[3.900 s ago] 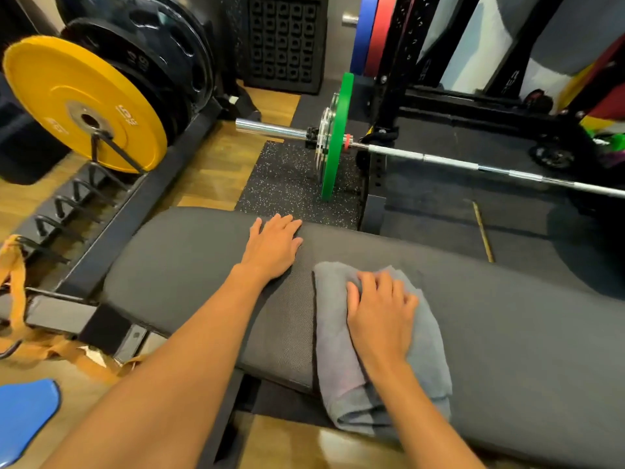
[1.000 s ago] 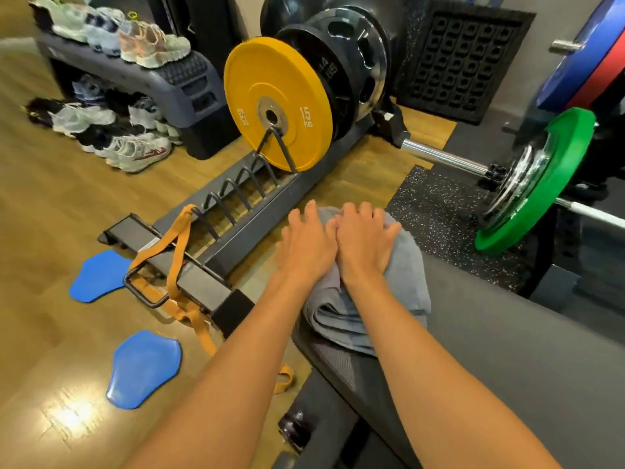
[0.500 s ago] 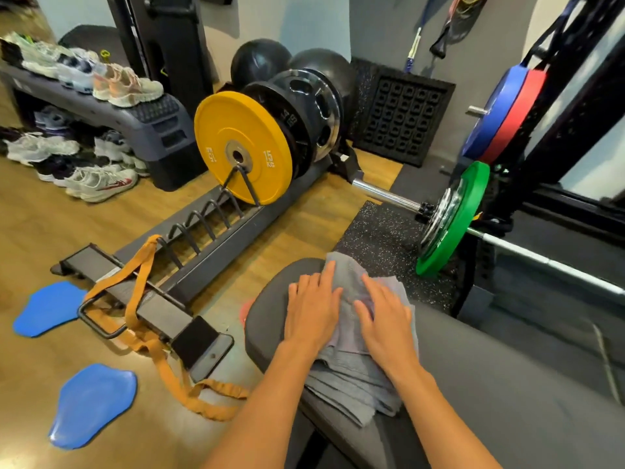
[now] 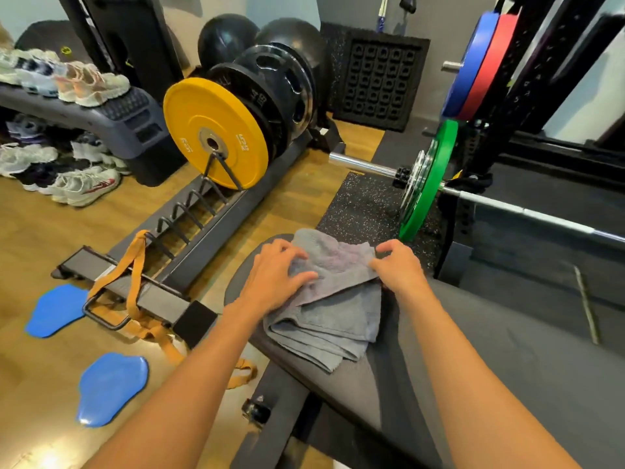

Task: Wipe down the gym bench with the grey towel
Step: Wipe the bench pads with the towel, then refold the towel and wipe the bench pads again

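- Since half a second ago, both hands have drawn apart on the grey towel (image 4: 338, 309) and no longer lie flat side by side.
- Now the left hand (image 4: 275, 277) grips the towel's left side, bent fingers bunching the cloth.
- Meanwhile the right hand (image 4: 397, 265) pinches its far right corner.
- Folded, the grey towel lies at the left end of the bench (image 4: 507, 350), near the green plate (image 4: 427, 184).

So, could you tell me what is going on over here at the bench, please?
A person is wiping down the gym bench with a grey towel. The towel lies loosely folded at the end of the pad nearest the plate rack. The left hand bunches the towel's left side with curled fingers, and the right hand pinches its far right corner.
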A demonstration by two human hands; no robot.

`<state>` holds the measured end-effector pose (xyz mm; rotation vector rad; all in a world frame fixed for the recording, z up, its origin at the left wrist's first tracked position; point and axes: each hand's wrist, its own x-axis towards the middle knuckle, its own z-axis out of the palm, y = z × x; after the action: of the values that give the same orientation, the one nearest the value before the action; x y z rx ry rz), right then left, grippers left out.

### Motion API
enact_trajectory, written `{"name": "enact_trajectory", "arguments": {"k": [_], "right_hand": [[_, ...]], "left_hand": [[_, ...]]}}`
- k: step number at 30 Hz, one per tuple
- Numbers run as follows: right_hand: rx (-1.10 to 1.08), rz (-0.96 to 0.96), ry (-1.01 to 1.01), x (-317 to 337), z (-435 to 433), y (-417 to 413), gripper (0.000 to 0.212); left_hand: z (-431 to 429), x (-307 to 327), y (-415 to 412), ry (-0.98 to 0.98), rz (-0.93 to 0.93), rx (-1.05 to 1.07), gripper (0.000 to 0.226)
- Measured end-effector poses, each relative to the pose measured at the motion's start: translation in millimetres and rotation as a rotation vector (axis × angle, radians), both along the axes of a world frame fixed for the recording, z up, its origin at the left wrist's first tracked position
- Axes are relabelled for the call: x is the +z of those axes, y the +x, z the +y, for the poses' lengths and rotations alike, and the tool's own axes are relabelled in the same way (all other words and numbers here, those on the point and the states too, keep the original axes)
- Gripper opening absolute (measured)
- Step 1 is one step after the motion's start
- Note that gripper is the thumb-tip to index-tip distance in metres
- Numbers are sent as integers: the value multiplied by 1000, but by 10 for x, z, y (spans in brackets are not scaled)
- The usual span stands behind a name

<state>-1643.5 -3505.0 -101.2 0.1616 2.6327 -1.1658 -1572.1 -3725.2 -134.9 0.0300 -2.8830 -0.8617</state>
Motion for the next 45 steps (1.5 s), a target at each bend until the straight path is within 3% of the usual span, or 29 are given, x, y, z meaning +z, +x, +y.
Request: {"name": "enact_trajectory", "arguments": {"k": [4,7,15,18,20,22,25,27,29,32,34,36,38,39,41,43,45], "right_hand": [[-54,-185,-115,69,9,47,39],[-93,-175,-123,78,-29,83,41],[-41,-318,-67,299,81,233,53],[115,-426,50,418,190,301,52],[291,-336,323,454,230,262,49],[513,-184,577,391,203,237,61],[671,-106,628,105,123,280,69],[659,2,607,19,122,276,57],[679,69,586,97,156,223,38],[699,152,467,383,263,112,12],[558,153,94,666,295,33,18],[305,139,-446,915,264,-95,32],[152,-31,-819,939,200,-235,45],[118,-149,-850,836,173,-240,54],[117,-336,-697,465,119,-98,52],[90,-303,-540,138,49,47,42],[4,-177,-635,45,4,40,44]], "left_hand": [[-98,110,233,-129,-315,-357,81],[-132,82,307,-314,-370,-462,99],[-276,259,220,-382,-97,-406,41],[-375,316,70,-168,35,-206,31],[-430,310,-7,-18,99,-22,29],[-459,242,-16,0,81,12,35],[-486,81,29,-227,48,-238,55],[-505,16,11,-305,106,-340,55],[-481,20,-31,-180,108,-342,49],[-408,202,-124,163,47,-154,23],[-399,358,-229,479,-23,-33,20],[-361,535,-296,978,-180,26,14],[-330,630,-340,1293,-362,42,20],[-308,630,-338,1332,-425,55,23],[-265,560,-307,1381,-503,140,29],[-231,455,-233,1432,-536,214,38],[-220,379,-183,1389,-466,170,31]]}}
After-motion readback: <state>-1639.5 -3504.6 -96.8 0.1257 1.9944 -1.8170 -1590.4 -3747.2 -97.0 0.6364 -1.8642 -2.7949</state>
